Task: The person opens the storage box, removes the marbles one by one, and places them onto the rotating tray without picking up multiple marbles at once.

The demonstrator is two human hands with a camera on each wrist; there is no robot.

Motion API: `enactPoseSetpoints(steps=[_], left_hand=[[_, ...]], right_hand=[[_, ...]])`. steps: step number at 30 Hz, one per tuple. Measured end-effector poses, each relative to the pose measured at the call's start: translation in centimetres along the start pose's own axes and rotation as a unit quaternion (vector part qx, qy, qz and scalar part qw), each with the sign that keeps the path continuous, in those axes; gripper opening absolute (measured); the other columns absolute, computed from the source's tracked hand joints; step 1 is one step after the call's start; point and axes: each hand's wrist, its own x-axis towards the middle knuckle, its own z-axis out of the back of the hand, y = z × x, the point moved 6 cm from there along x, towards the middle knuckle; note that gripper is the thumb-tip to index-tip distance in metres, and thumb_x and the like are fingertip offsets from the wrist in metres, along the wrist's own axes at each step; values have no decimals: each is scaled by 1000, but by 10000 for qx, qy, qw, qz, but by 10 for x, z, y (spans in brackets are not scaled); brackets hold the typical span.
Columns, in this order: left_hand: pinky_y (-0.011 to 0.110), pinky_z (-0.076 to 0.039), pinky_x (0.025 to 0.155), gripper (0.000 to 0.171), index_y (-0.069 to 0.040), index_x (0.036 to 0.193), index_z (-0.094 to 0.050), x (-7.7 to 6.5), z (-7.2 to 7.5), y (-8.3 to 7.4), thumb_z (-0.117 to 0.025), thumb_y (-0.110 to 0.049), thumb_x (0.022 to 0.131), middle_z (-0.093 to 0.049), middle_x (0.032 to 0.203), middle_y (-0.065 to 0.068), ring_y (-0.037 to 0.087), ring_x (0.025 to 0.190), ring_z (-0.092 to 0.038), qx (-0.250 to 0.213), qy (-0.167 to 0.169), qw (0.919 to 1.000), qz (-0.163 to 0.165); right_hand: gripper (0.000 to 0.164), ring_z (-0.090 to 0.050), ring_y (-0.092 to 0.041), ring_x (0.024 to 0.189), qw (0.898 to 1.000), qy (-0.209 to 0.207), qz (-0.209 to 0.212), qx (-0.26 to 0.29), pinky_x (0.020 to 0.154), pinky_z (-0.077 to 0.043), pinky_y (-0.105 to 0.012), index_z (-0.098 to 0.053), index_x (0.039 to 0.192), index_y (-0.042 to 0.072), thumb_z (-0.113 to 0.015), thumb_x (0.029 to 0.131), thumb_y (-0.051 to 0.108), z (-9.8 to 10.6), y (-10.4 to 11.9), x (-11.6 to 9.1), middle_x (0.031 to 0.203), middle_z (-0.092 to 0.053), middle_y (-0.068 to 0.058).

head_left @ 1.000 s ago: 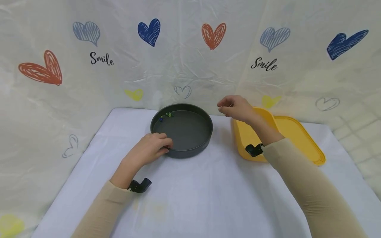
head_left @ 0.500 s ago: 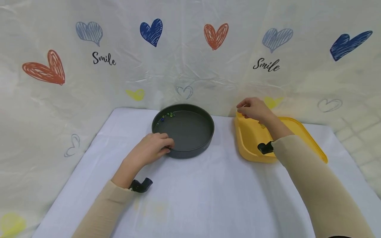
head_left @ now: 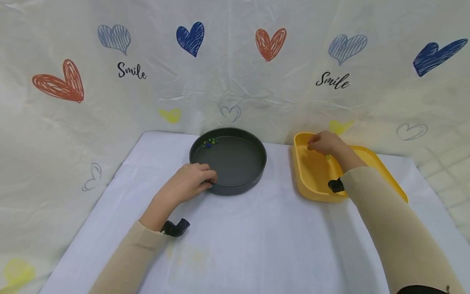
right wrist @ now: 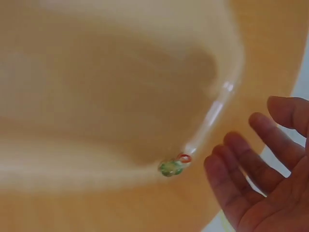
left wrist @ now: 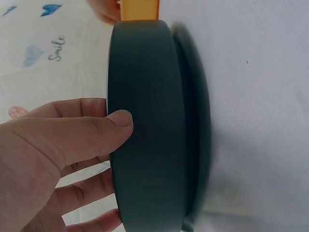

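My left hand (head_left: 189, 183) pinches the near-left wall of a dark round pan (head_left: 235, 189), its thumb outside the wall and fingers over the rim in the left wrist view. Several small green, yellow and blue glass marbles (head_left: 209, 144) lie along the pan's back-left inner edge. My right hand (head_left: 327, 143) is over the far end of a yellow rectangular container (head_left: 308, 194). In the right wrist view its fingers are spread, and nothing shows between them. Close by, green-tinted marbles (right wrist: 170, 167) with a red-tinted piece (right wrist: 184, 158) sit in the container's corner.
A flat yellow lid (head_left: 382, 167) lies right of the container, partly behind my right forearm. A white cloth (head_left: 257, 241) covers the table. Behind it hangs a pale sheet (head_left: 235, 81) printed with hearts.
My right hand has moved right from beside the pan and lowered into the container. The marbles in the pan shifted along its edge and bunched. My left hand has kept its hold.
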Motion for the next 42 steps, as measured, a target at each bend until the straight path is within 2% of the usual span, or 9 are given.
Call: enactPoseSetpoints(steps=[5,13,17,20,22,27,33,38,42], left_hand=[[33,-52,73,17,-23,95,-71,0,0,1,-79,-12,85,-64,90,-8,14,82,-65,-7,-2,10000,-5],[32,-51,73,17,-23,94,-71,1,2,-1,-79,-12,85,-64,89,-8,14,82,-65,19,-38,10000,-58],[32,-51,73,17,-23,95,-71,0,2,-1,-79,-11,85,-64,89,-8,14,82,-65,5,-13,10000,-32],[32,-51,73,17,-23,95,-71,0,2,0,-79,-11,85,-64,90,-8,14,82,-65,5,4,10000,-13],[32,-52,74,17,-23,95,-71,0,2,0,-79,-11,85,-64,90,-8,14,83,-65,-3,7,10000,-6],[33,-52,74,17,-22,95,-71,0,2,-1,-79,-11,86,-65,90,-7,15,83,-65,-58,38,10000,2],[33,-52,74,16,-22,95,-72,1,3,-2,-79,-11,86,-64,90,-7,15,83,-65,-69,39,10000,12],[33,-52,74,17,-22,95,-71,1,4,-3,-79,-11,85,-64,90,-7,15,83,-65,-61,13,10000,4],[33,-52,74,17,-22,95,-71,0,2,-2,-79,-11,85,-64,90,-7,15,82,-65,-46,9,10000,3]], right_hand=[[49,-56,-41,106,9987,269,-100,-424,92,-48,-52,-54,133,-7,-58,96,25,-4,-9,2,127,-58,-30],[50,-52,-45,114,9988,322,-52,-378,100,-42,-58,-52,131,-12,-57,95,24,-10,-19,4,128,-55,-32],[32,-55,-36,92,9993,251,-11,-265,84,-47,-49,-64,108,-9,-58,91,18,-13,-23,5,99,-62,-23],[17,-51,-26,73,9990,244,51,-378,66,-44,-36,-64,83,0,-55,87,13,-13,-26,6,75,-55,-10],[14,-49,-22,67,9985,301,56,-455,60,-41,-32,-62,76,4,-55,85,12,-14,-27,6,69,-51,-5],[4,-51,-18,66,9954,923,-71,-259,59,-45,-28,-64,82,1,-62,80,5,-20,-32,2,72,-52,-4],[13,-56,-18,71,9802,1902,-537,142,65,-53,-30,-62,93,0,-66,81,-1,-30,-30,-11,77,-57,-4],[12,-56,-17,68,9770,2060,-482,257,65,-52,-29,-60,99,-2,-62,88,4,-30,-22,-16,74,-58,-4],[20,-55,-17,70,9762,2110,-349,356,67,-53,-30,-56,109,-4,-59,93,8,-25,-14,-18,79,-58,-5]])
